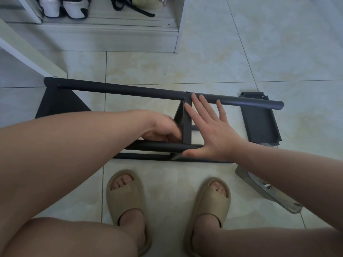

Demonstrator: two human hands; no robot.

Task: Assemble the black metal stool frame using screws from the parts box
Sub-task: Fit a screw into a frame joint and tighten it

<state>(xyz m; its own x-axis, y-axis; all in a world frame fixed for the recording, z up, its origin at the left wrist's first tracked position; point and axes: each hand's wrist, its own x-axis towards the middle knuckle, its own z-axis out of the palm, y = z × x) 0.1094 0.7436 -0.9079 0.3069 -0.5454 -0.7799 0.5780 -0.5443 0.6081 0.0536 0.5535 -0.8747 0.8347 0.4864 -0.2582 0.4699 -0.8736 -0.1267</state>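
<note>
Stool frame (130,90) lies on floor tiles (241,62), 12 o'clock of slippers (126,197). Left grip (163,128) curled on its cross strut (187,127); right grip (209,128) flat, fingers spread, at strut's 3 o'clock.

Soft even daylight, faint shadows, wide-angle edge bending.

Left forearm enters from the left edge, wrist bent downward. Left hand (163,129): fingers curled, tips hidden; grasp undetermined. Right forearm enters from the right edge. Right hand (209,132): flat, fingers (199,106) straight and spread, thumb extended sideways.
</note>
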